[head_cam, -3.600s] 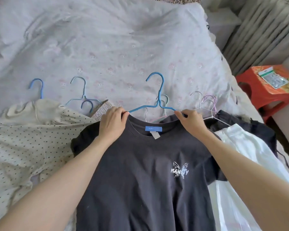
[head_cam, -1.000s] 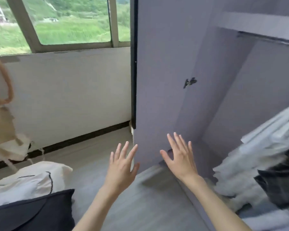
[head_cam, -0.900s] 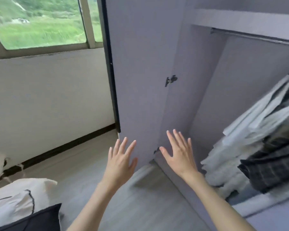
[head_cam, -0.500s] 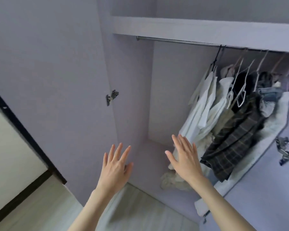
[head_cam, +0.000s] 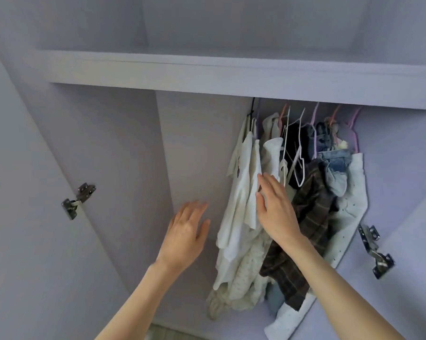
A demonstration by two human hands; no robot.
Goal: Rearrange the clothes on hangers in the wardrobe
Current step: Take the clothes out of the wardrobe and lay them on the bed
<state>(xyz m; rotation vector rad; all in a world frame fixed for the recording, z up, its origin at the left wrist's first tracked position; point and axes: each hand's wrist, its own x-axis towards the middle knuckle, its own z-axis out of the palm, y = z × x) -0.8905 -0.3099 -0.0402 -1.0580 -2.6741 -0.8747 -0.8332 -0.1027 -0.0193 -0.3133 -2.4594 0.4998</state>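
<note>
Both arms reach forward and up. The left hand (head_cam: 186,233) is flat, fingers together; the right hand (head_cam: 275,209), just beside it, is likewise straight-fingered.

Home bedroom: lilac wardrobe (head_cam: 207,74), hung clothes (head_cam: 251,192)

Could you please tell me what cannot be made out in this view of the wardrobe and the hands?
- Rail and hanger hooks: hidden behind the shelf edge in the head view.
- Right hand: whether its fingers touch the white shirt or hover before it is unclear.
- Left hand: its fingertips are motion-blurred.
- Plaid garment: the right forearm covers part of it.
- Wardrobe floor: cut off by the bottom edge.
</note>
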